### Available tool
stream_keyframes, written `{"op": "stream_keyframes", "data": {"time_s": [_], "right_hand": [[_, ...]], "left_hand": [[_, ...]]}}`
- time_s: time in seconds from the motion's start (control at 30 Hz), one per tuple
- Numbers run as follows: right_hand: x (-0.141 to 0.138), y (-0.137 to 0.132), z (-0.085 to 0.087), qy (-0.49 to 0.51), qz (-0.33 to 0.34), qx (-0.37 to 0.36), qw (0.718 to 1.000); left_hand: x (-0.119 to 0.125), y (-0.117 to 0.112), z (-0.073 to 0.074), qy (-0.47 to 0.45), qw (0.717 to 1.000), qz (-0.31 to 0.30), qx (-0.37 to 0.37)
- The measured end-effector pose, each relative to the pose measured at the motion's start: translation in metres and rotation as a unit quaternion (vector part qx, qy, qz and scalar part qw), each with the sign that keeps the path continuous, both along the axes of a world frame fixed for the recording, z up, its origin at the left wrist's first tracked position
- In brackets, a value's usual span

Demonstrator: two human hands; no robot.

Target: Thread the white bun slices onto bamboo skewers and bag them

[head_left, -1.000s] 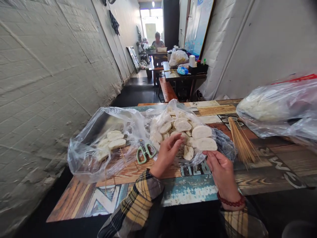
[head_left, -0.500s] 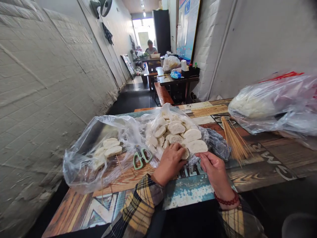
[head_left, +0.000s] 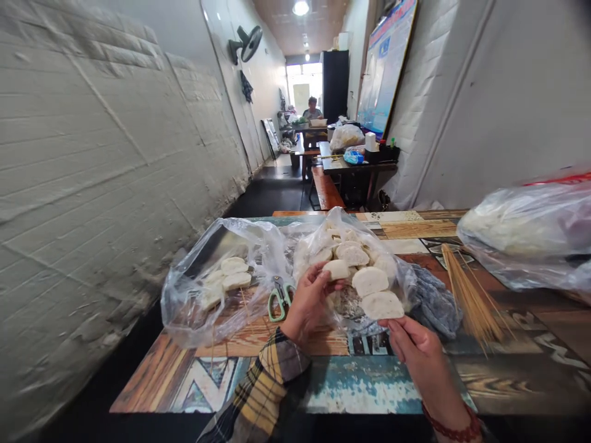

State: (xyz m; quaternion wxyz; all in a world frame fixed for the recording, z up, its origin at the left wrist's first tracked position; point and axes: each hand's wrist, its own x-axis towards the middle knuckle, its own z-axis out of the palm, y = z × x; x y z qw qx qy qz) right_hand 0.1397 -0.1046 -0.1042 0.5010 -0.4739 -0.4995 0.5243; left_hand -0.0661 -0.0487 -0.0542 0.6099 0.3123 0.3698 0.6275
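"White oval bread-like slices (head_left: 370, 281): where are they?"

"Most are heaped in a clear plastic bag (head_left: 335, 218) midway along the patchwork wood-print tabletop (head_left: 360, 389), towards its far edge. Two lie one below the other at the heap's near side."

"And the hands?"

"Apart from each other. The left hand (head_left: 308, 306) has one pale, rounded slice (head_left: 336, 269) clamped between thumb and fingers, raised in front of the heap. The right hand (head_left: 415, 343) has its fingertips pinched together at the lower slice's near edge; I cannot tell whether a stick is between them."

"What else is around?"

"Green-handled metal scissors (head_left: 279, 291) just beside the left hand, then a second clear bag (head_left: 178, 294) with more slices by the left edge. On the other side, a crumpled blue-grey cloth (head_left: 436, 301), a fanned bundle of thin wooden sticks (head_left: 468, 295), and a bulging plastic bag with red on it (head_left: 512, 227) towards the far right corner."
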Motion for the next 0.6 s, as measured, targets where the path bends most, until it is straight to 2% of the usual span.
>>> {"op": "stream_keyframes", "data": {"time_s": [0.2,0.33,0.6], "right_hand": [[-0.0036,-0.0050,-0.0073,-0.076,0.105,-0.002,0.992],[-0.0066,-0.0054,-0.0057,-0.122,0.115,0.013,0.986],[-0.0090,-0.0039,-0.0025,-0.131,0.113,0.015,0.985]], "left_hand": [[-0.0036,-0.0034,0.0031,-0.060,0.998,0.009,-0.027],[-0.0042,-0.0031,0.0013,-0.068,0.996,0.016,-0.048],[-0.0024,-0.0029,-0.0013,-0.076,0.996,0.017,-0.042]]}}
